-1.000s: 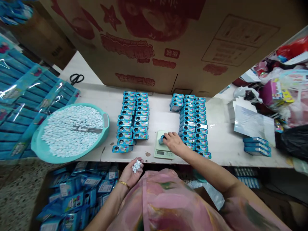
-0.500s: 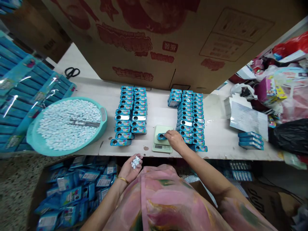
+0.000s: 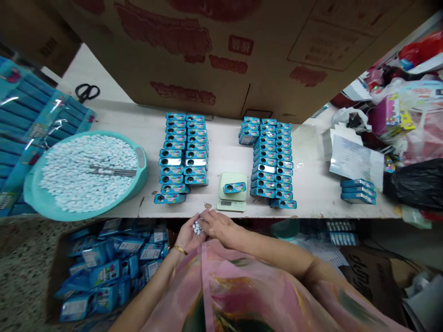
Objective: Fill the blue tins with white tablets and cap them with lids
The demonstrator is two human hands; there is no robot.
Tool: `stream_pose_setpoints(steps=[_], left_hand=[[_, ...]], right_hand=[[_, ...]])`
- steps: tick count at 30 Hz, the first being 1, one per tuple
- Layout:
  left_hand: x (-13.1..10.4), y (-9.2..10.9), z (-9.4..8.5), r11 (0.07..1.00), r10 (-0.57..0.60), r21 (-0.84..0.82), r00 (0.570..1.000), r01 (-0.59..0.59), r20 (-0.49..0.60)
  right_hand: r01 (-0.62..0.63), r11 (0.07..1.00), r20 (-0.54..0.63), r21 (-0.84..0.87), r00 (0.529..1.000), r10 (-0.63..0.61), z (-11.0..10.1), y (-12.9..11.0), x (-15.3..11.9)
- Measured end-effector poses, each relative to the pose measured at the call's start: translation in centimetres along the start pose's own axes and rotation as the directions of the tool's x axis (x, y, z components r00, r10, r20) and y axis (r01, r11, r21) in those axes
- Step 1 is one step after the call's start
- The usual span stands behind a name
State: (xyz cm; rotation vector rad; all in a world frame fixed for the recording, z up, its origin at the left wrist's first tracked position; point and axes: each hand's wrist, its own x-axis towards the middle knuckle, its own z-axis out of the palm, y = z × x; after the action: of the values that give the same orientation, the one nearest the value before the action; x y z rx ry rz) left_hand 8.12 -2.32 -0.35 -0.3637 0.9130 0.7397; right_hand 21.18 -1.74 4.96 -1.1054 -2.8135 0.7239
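Note:
Low at the table's front edge, my left hand (image 3: 188, 236) is cupped palm up around a small heap of pale candies (image 3: 197, 228). Over that heap lies my right hand (image 3: 219, 226), fingers bent and touching the left hand; what its fingertips pinch, if anything, is hidden. Just beyond both hands, a small blue tin (image 3: 234, 187) with a dark round opening rests on a pale green kitchen scale (image 3: 232, 205). At left, a turquoise basin (image 3: 141, 177) is full of similar pale candies, with metal tongs (image 3: 114, 172) lying on top.
Rows of blue tins (image 3: 196, 169) stand left of the scale, and more rows (image 3: 263, 175) stand right. A large cardboard box (image 3: 221, 92) blocks the back. Black scissors (image 3: 87, 92) lie back left. Below the table, a carton holds blue packets (image 3: 104, 272). A black bag (image 3: 415, 182) sits far right.
My right hand has let go of the tin on the scale and moved down and left to the candies in my left hand. The view has shifted slightly.

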Motion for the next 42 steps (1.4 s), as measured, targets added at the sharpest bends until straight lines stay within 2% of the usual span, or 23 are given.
stream_pose_setpoints(steps=[5,9,12,15,17,19,21,23,24,28,31,34,38,42], left_hand=[[-0.2,-0.2,-0.5,0.999,0.005,-0.046,0.998,-0.007,-0.055],[-0.3,-0.1,0.2,0.997,-0.033,-0.066,0.996,0.028,-0.083],[-0.2,0.2,1.0,0.998,-0.043,-0.045,0.997,0.041,-0.061],[0.3,0.3,1.9,1.0,0.013,-0.019,1.0,-0.014,-0.011],[0.9,0.4,2.8,0.998,0.066,-0.007,0.997,-0.066,0.027],[1.6,0.5,3.6,0.995,0.095,0.003,0.994,-0.095,0.054],[2.2,0.7,4.4,0.994,0.105,0.017,0.993,-0.107,0.061],[2.6,0.8,4.9,0.993,0.116,0.031,0.992,-0.118,0.059],[2.6,0.8,4.9,0.992,0.119,0.038,0.991,-0.121,0.054],[2.2,0.7,4.5,0.993,0.112,0.034,0.994,-0.112,0.02],[1.6,0.5,3.8,0.995,0.094,0.021,0.995,-0.094,-0.013],[1.4,0.2,3.3,0.996,0.084,0.012,0.996,-0.084,-0.033],[1.4,0.4,2.7,0.996,0.093,-0.003,0.995,-0.093,-0.039],[1.1,0.5,2.1,0.996,0.09,-0.002,0.995,-0.09,-0.038]], right_hand=[[0.08,0.996,0.019,-0.042,0.997,-0.079,0.2,0.8,-0.1],[0.037,0.996,0.038,-0.079,0.999,-0.034,0.8,1.0,0.4],[0.075,0.992,0.028,-0.098,0.997,-0.072,1.3,1.5,0.7],[0.07,0.995,-0.087,-0.067,0.993,-0.076,1.9,3.0,0.6],[0.012,1.0,-0.196,0.027,0.981,-0.006,1.9,4.4,0.4],[-0.03,0.986,-0.307,0.164,0.948,0.08,1.5,5.9,0.2],[-0.059,0.961,-0.411,0.269,0.896,0.17,0.6,7.5,-0.1],[-0.088,0.944,-0.469,0.318,0.85,0.238,-0.3,8.9,-0.3],[-0.102,0.94,-0.474,0.325,0.843,0.255,-0.7,9.6,-0.4],[-0.148,0.943,-0.468,0.299,0.838,0.28,-0.8,10.9,-1.2],[-0.165,0.938,-0.49,0.305,0.817,0.303,0.1,10.4,-1.5],[-0.193,0.951,-0.484,0.242,0.826,0.291,0.6,9.7,-1.3],[-0.227,0.963,-0.505,0.146,0.82,0.27,0.3,9.6,-1.5],[-0.375,0.923,-0.51,0.088,0.779,0.365,-0.2,10.5,-2.1]])
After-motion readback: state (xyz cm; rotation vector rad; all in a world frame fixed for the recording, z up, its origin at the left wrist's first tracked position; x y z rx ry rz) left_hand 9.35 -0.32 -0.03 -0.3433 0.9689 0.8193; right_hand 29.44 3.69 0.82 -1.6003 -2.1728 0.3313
